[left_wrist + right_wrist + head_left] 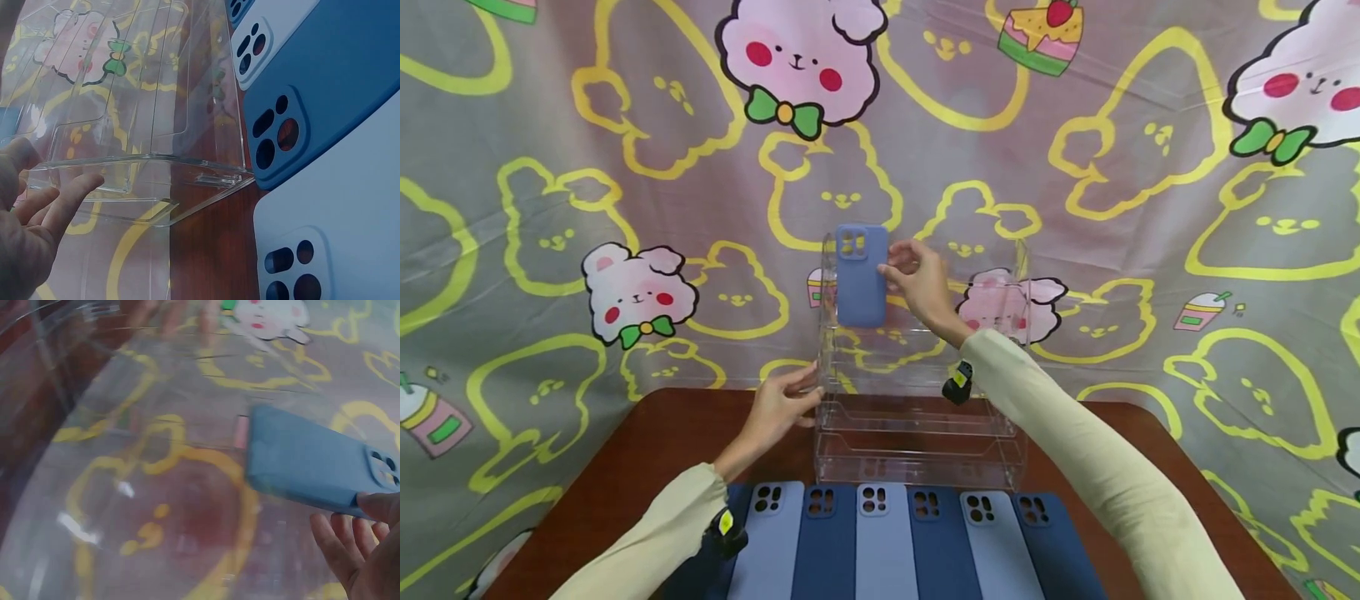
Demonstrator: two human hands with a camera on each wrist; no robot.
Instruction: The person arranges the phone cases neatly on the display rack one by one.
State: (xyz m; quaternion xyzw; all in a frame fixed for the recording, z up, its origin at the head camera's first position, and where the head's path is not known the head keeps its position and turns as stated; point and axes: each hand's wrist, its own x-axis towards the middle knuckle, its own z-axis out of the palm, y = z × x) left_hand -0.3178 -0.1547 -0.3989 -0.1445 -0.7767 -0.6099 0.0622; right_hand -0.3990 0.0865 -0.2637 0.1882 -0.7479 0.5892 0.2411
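My right hand (921,283) pinches a blue phone case (861,287) by its right edge, upright with the camera cutouts at the top. The case is at the upper left of a clear tiered display rack (917,417); whether it touches a tier I cannot tell. In the right wrist view, the thumb lies on the blue phone case (306,459) near its cutouts, fingers underneath. At the rack's left side is my left hand (778,404), its fingertips against the clear wall. The left wrist view shows these fingers (72,197) loosely extended beside the rack's side panel (150,162).
In front of the rack lies a row of several phone cases, alternating dark blue (823,542) and pale blue (886,542). Everything stands on a brown wooden table (700,425). Behind it hangs a cartoon-patterned cloth (700,192).
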